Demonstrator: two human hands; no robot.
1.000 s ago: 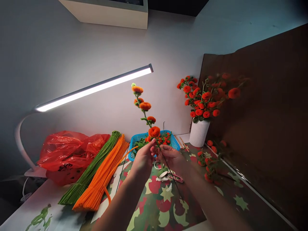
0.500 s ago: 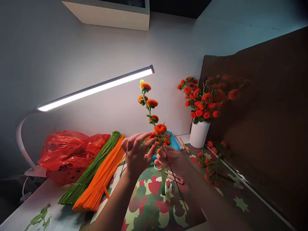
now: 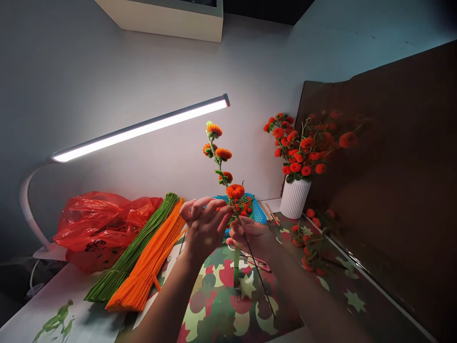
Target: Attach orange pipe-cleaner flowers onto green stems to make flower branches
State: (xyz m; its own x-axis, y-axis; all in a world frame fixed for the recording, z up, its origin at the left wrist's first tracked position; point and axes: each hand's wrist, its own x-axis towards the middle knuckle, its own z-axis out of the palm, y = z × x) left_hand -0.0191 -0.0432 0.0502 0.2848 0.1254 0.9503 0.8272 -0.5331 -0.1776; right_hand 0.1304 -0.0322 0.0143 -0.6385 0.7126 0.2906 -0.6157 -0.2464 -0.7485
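Right hand (image 3: 254, 233), seen in the head view, pinches a slim stem between thumb and fingers, the grip drawn in close. Just to its left, the left hand (image 3: 205, 226) is raised with its fingers half bent toward the stem; from where I stand I cannot tell whether their tips touch it or close on anything.

The stem belongs to a flower spray (image 3: 235, 191), held up over the middle of the table, tilted so that its top leans left and far, toward the lit lamp (image 3: 143, 128). Fuzzy orange blooms with green bits beneath them climb the upper half; the lower half runs bare, thin and dark, toward the near right.

It looks light, and the straight lower stem seems fairly stiff, while the blooms look soft and easy to squash. A fuzzy surface is unlikely to slip, but the thin bare part could roll between the fingers. I judge the best hold to be on the stem below the lowest bloom, where the right hand pinches, leaving the petals alone.

Below the right hand hangs a green strip (image 3: 236, 269); where its upper end is fixed is hidden. Scissors (image 3: 262, 264) with pink handles lie close by on the patterned cover (image 3: 214, 297). Beyond the hands sits a blue basket (image 3: 260, 215) of similar blooms.
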